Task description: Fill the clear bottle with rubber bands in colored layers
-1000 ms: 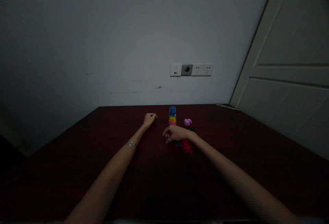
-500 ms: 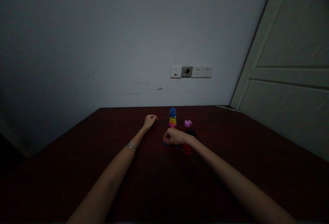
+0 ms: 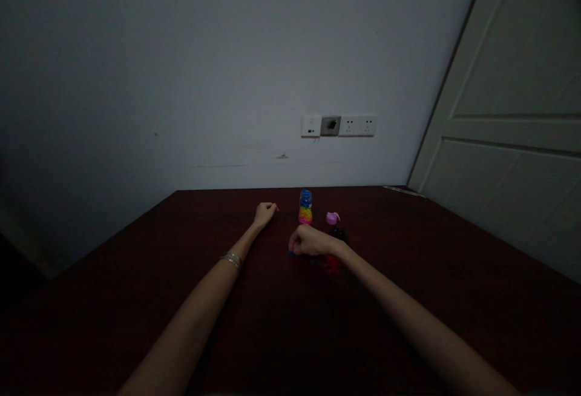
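Observation:
My right hand (image 3: 309,241) is low over the table with its fingers pinched together and pointing down. A small blue piece (image 3: 290,253) shows at its fingertips, partly hidden by them. Under and beside that wrist lie another blue piece (image 3: 314,260), a scatter of red pieces (image 3: 332,265) and a dark heap (image 3: 338,235). Just behind the hand, a clear jar (image 3: 305,208) stands upright, with pink, yellow and blue layers inside and no lid on. My left hand (image 3: 265,214) rests on the table left of the jar, fingers curled in, apart from everything.
A pink lid (image 3: 333,218) with a loop lies right of the jar. The dark reddish table (image 3: 136,299) reaches back to a pale wall (image 3: 204,81) with a row of sockets (image 3: 357,126). A panelled door (image 3: 508,141) is on the right.
Less blue shows around my right fingertips than before, and the hand has barely moved. My left hand, the jar and the lid stay where they were.

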Demonstrator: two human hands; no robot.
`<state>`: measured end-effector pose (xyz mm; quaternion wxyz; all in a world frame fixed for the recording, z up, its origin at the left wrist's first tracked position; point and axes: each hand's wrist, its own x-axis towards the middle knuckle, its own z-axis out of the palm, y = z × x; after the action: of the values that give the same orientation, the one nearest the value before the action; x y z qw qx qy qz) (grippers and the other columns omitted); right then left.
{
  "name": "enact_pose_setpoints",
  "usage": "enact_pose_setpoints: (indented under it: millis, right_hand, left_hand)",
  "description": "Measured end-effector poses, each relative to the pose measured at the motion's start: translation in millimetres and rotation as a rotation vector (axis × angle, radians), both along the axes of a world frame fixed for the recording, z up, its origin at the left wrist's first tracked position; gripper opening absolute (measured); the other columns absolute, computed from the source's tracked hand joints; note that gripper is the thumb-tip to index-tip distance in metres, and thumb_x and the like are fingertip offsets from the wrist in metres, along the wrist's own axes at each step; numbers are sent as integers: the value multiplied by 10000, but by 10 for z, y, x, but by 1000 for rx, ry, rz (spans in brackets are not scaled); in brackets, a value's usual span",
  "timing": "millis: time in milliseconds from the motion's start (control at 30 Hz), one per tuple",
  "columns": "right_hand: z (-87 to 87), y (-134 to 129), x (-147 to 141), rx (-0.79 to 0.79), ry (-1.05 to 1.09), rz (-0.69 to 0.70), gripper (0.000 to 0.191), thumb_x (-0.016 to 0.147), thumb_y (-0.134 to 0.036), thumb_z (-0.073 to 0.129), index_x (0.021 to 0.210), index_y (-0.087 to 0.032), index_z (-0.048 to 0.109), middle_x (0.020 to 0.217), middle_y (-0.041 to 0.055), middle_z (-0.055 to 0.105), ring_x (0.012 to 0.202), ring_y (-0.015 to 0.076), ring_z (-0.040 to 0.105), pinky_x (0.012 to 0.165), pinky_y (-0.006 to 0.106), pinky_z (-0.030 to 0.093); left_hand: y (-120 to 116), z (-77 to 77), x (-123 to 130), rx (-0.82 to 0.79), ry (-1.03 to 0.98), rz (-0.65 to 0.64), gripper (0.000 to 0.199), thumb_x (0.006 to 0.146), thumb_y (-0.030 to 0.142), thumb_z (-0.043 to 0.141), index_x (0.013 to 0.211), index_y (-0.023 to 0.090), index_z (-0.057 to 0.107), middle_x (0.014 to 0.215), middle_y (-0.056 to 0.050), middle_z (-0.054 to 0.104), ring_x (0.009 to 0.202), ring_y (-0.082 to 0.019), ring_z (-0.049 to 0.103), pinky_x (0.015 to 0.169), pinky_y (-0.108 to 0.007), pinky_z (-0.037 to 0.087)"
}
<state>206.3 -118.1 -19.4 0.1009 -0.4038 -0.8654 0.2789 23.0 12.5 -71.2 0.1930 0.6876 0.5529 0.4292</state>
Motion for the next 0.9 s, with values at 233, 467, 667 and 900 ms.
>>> enact_pose_setpoints:
  millis: [233,467,667,900]
  right_hand:
    - [174,89,116,-12,207,-49,261,642,-128,544,850,-86,694,617,24,619,538,99,511,492,202,383]
    - [693,353,344,179,318,-141,231,661,-166,567,839,-107,704,747,54,677,668,132,581,627,234,449]
    - [1014,677,427,323,160,-268,213,648,-116,570,807,-68,704,734,77,686,649,131,590,599,213,442]
    - [951,808,324,335,-39,-284,207,653,-103,579,808,-84,715,757,76,694,689,137,606,591,196,429]
  left_hand:
    - [4,-10,6,-2,-4,-16,331,723,311,407,636,132,671,627,-37,637,628,-152,552,627,-238,387]
    - [-10,-15,14,-6,-4,-6,315,725,284,414,636,129,673,617,-36,635,627,-152,556,622,-235,391]
    - [2,-29,11,-22,3,8,328,727,295,412,658,123,683,575,-28,614,601,-152,546,604,-236,386]
    - [-3,-14,15,-23,4,4,320,724,286,414,645,121,677,586,-24,613,599,-143,535,606,-232,376]
